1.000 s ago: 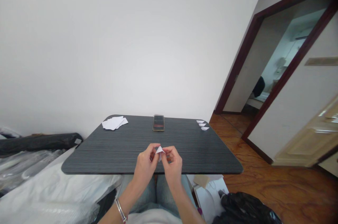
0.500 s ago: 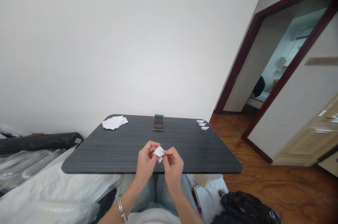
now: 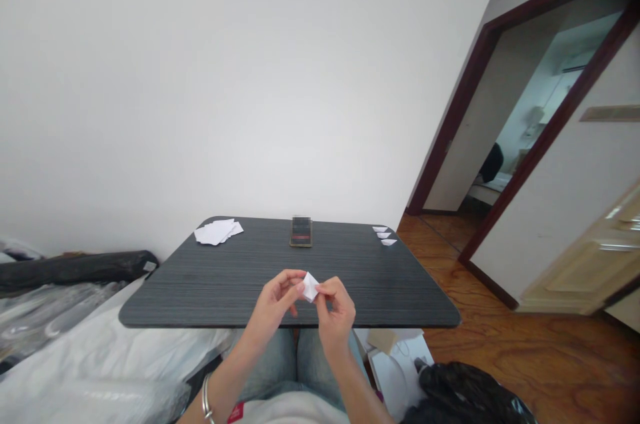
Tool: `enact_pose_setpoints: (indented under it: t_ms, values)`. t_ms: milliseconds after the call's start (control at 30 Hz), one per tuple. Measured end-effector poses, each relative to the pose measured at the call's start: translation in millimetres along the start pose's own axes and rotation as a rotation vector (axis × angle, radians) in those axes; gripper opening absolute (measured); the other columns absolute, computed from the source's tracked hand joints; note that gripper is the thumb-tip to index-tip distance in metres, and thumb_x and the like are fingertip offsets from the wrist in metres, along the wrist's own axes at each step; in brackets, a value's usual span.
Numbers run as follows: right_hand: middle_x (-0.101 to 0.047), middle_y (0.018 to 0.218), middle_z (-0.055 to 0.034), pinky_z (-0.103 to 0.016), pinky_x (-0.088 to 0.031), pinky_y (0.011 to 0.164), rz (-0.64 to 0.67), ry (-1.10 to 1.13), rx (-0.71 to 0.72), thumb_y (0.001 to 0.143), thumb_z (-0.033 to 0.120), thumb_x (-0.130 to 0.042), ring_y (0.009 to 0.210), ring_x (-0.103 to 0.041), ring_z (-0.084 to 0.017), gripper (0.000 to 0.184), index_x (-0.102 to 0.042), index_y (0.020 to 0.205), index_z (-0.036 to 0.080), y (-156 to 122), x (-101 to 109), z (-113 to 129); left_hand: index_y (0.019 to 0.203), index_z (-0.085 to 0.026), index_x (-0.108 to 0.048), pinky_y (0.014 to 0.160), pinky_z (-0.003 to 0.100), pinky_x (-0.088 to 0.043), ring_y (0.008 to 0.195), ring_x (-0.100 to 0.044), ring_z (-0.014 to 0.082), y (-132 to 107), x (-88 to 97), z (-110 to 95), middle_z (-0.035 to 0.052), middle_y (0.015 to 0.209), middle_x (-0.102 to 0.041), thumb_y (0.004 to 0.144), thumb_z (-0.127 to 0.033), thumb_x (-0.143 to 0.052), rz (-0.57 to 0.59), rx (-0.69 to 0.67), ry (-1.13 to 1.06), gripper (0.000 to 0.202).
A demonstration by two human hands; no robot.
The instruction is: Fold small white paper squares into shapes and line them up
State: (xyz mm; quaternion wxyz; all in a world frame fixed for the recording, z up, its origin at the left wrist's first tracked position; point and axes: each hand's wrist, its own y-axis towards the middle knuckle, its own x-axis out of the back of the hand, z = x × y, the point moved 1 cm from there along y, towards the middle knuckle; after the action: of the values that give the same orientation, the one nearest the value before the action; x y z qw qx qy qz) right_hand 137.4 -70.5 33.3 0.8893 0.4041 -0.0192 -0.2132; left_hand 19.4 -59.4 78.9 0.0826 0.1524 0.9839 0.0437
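Note:
My left hand and my right hand meet over the near edge of the dark table. Both pinch a small folded white paper between thumbs and fingertips, just above the tabletop. A silver bracelet circles my left wrist. Far back on the left lies a loose stack of white paper squares. Three small folded paper pieces sit in a row at the far right corner.
A phone stands upright at the far middle of the table, close to the white wall. Plastic-wrapped bundles lie to the left, a black bag at lower right. An open doorway and wooden floor are to the right.
Both hands have shifted slightly right with the paper, and the paper has been turned between the fingers. The view has tilted a little.

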Motion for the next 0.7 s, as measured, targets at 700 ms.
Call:
enact_pose_setpoints:
  t_ms: [700]
  values:
    - [-0.055,0.074,-0.0043,-0.025,-0.047,0.052,0.149,0.207,-0.310,0.080,0.023,-0.048,0.064,-0.055,-0.014,0.013,-0.058,0.085,0.017,1.8,-0.4,15.3,0.060,-0.011,-0.061,0.046,0.019,-0.036,0.051,-0.049,0.0103,5.2,4.6,-0.9,0.0012,0.054,-0.059,0.065,-0.035,-0.064,-0.029,-0.011,0.018,0.024]
